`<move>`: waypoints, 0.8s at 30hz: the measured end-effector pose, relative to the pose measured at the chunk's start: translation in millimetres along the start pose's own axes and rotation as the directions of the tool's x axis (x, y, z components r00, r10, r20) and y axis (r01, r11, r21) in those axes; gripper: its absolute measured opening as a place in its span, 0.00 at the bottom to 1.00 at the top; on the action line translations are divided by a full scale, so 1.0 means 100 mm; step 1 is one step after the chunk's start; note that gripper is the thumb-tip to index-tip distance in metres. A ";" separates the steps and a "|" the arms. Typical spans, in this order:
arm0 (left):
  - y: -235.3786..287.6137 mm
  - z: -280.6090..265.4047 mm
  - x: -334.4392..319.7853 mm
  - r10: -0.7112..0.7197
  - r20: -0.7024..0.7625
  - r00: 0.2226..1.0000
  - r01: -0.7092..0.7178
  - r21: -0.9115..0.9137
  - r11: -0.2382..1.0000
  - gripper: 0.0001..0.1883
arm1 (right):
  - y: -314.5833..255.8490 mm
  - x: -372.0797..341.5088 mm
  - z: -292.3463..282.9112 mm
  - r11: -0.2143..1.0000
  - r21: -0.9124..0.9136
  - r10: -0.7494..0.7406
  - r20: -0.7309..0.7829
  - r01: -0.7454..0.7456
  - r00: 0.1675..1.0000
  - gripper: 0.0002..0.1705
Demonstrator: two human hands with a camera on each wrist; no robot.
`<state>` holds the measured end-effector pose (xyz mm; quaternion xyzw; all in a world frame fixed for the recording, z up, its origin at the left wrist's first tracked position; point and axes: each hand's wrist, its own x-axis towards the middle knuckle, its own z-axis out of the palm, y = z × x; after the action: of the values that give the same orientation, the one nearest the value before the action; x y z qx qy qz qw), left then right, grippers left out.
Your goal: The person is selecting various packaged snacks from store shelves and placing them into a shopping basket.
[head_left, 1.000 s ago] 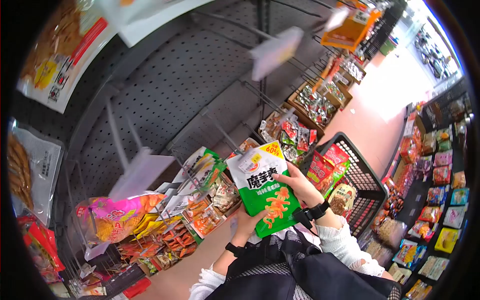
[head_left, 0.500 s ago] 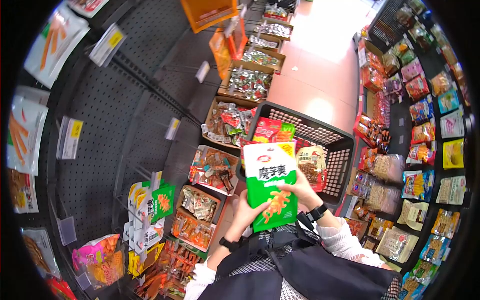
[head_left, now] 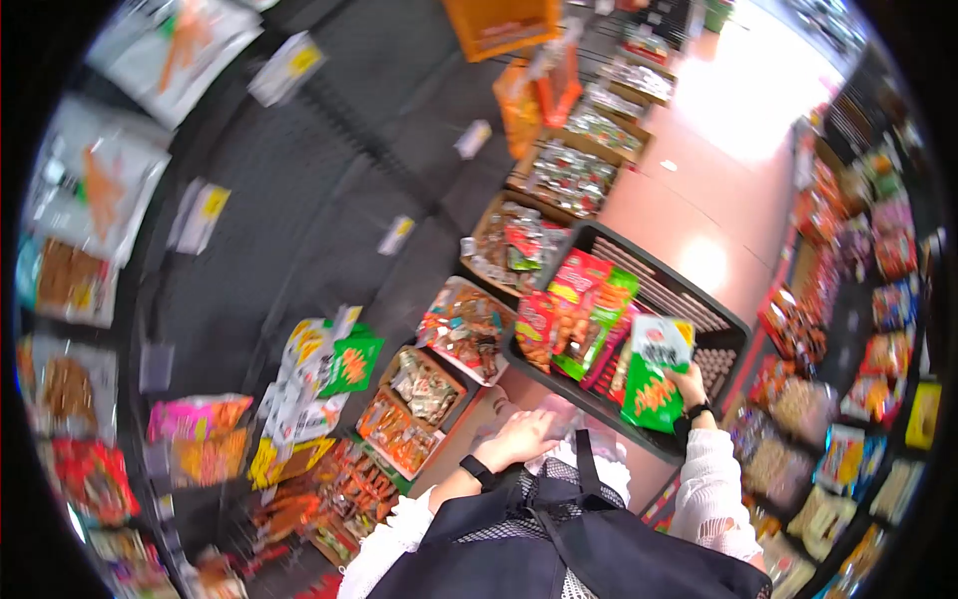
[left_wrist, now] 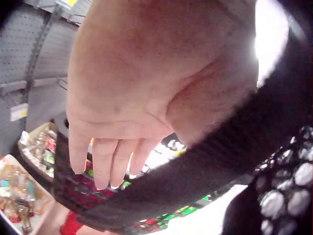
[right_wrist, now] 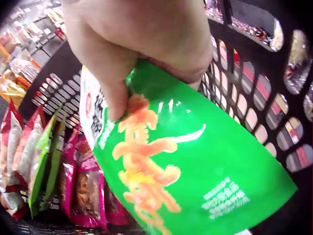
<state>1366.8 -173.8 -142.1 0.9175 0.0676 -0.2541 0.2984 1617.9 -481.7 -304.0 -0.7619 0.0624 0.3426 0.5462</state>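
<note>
In the head view a green and white snack bag [head_left: 657, 384] is in the right part of a dark shopping basket [head_left: 720, 384]. My right hand [head_left: 689, 387] pinches its side edge, thumb on the printed front; in the right wrist view the hand [right_wrist: 142, 39] grips the green bag [right_wrist: 195, 156] inside the basket. Red, green and pink bags [head_left: 579, 290] stand beside it. My left hand [head_left: 521, 437] holds nothing, fingers extended, near the basket's front side; the left wrist view shows its palm [left_wrist: 132, 73] and loose, hanging fingers [left_wrist: 103, 161].
A dark pegboard shelf [head_left: 299, 200] with hanging snack bags stands on the left. Open boxes of small packets [head_left: 464, 324] line its foot. Packed snack shelves [head_left: 858, 299] curve along the right side. Pink floor [head_left: 689, 190] runs between them.
The green and white bag has moved right and into the basket with my right hand. My left hand has let go of it and lies apart, to the left.
</note>
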 end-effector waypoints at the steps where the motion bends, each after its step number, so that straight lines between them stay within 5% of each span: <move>1: -0.15 0.00 -0.08 -0.048 -0.076 0.996 0.042 -0.081 0.996 0.29 | 0.60 0.35 -0.11 0.971 -0.231 -0.107 -0.159 0.069 0.981 0.11; 4: -0.58 -0.01 -0.33 -0.200 -0.301 0.932 0.096 -0.327 0.940 0.26 | 1.16 0.78 -0.12 0.927 -0.374 -0.208 -0.484 0.014 0.850 0.26; 6: -0.77 -0.04 -0.47 -0.439 -0.361 0.823 0.102 -0.666 0.739 0.24 | 0.58 0.68 0.07 0.771 -0.552 -0.234 -0.708 -0.316 0.667 0.29; 8: -0.93 -0.14 -0.67 -0.639 -0.431 0.637 0.074 -0.791 0.607 0.22 | -0.21 0.30 0.58 0.863 -0.376 -0.505 -0.670 0.338 0.544 0.25; 10: -1.29 -0.01 -0.82 -0.755 -0.478 0.448 -0.033 -0.853 0.521 0.25 | -1.05 -0.12 1.13 0.772 -0.140 -0.582 -0.547 0.620 0.602 0.19; 12: -1.65 0.09 -1.02 -0.831 -0.463 0.308 -0.243 -0.883 0.402 0.29 | -1.53 -0.49 1.71 0.645 -0.216 -0.763 -0.243 0.733 0.599 0.14; 13: -1.74 0.01 -1.17 -0.888 -0.372 0.272 -0.232 -0.920 0.315 0.34 | -1.88 -0.85 2.09 0.611 -0.156 -0.789 -0.047 0.776 0.612 0.13; 16: -1.92 -0.14 -1.44 -0.946 -0.283 0.160 -0.311 -0.924 0.224 0.38 | -2.31 -1.41 3.22 0.534 -0.124 -0.648 0.575 0.836 0.499 0.17; 18: -2.22 -0.04 -1.49 -0.938 -0.317 0.138 -0.396 -0.886 0.241 0.41 | -2.24 -1.47 3.96 0.412 -0.112 -0.506 0.797 0.904 0.330 0.24; 20: -2.44 -0.09 -1.54 -0.925 -0.347 0.157 -0.387 -0.883 0.265 0.42 | -2.15 -1.40 4.60 0.269 0.066 -0.537 0.838 0.961 0.093 0.40; 22: -2.62 -0.12 -1.56 -0.910 -0.395 0.127 -0.384 -0.865 0.322 0.40 | -2.01 -1.30 5.14 0.444 0.019 -0.524 0.816 0.896 0.242 0.51; 24: -2.79 -0.18 -1.58 -0.821 -0.508 0.261 -0.457 -0.814 0.358 0.36 | -2.10 -1.28 5.46 0.454 0.054 -0.527 0.822 0.890 0.219 0.56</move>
<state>1161.5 67.8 -192.9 0.5066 0.4969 0.3818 0.5922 1371.6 43.3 -154.3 -0.5810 -0.6130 0.3230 0.4270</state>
